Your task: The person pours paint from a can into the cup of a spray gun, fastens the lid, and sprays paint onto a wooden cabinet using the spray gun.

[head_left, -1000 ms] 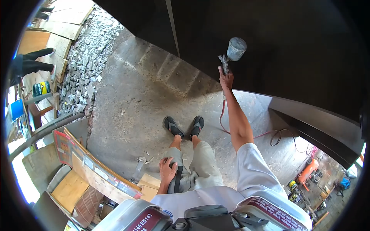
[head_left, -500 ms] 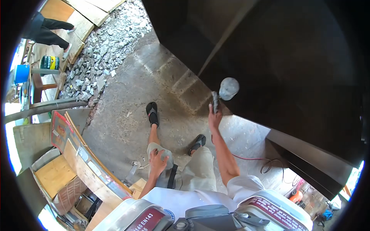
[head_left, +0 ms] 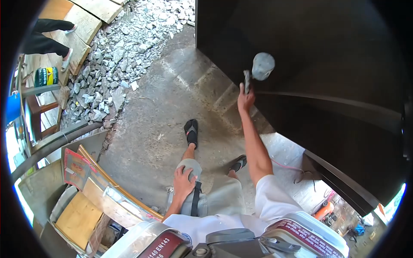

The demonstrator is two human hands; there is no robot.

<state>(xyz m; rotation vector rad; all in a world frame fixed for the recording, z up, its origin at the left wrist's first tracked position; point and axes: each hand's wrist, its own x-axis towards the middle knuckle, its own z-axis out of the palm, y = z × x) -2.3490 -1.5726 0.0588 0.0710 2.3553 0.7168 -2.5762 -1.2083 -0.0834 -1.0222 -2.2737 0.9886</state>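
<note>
My right hand [head_left: 246,99] is wrapped round the handle of a spray gun [head_left: 247,81], whose pale, paint-stained cup [head_left: 263,66] is in front of a large dark panel [head_left: 322,56]. Part of a thin red hose [head_left: 286,167] shows on the floor beyond my right forearm. Down on my bent left knee, my left hand [head_left: 183,182] lies with its fingers spread and holds nothing. A black strap [head_left: 196,200] hangs over my shorts beside it.
Gravel [head_left: 116,56] and wooden boards [head_left: 84,26] lie at the upper left, where another person's legs [head_left: 49,43] show near a paint bucket [head_left: 46,76]. Leaning boards [head_left: 107,189] stand at lower left. An orange tank [head_left: 323,210] is at lower right.
The view has shifted and my feet have stepped. Against the dark panel, the spray gun dipped, then rose again in my right hand. My left hand has stayed by my left thigh and knee.
</note>
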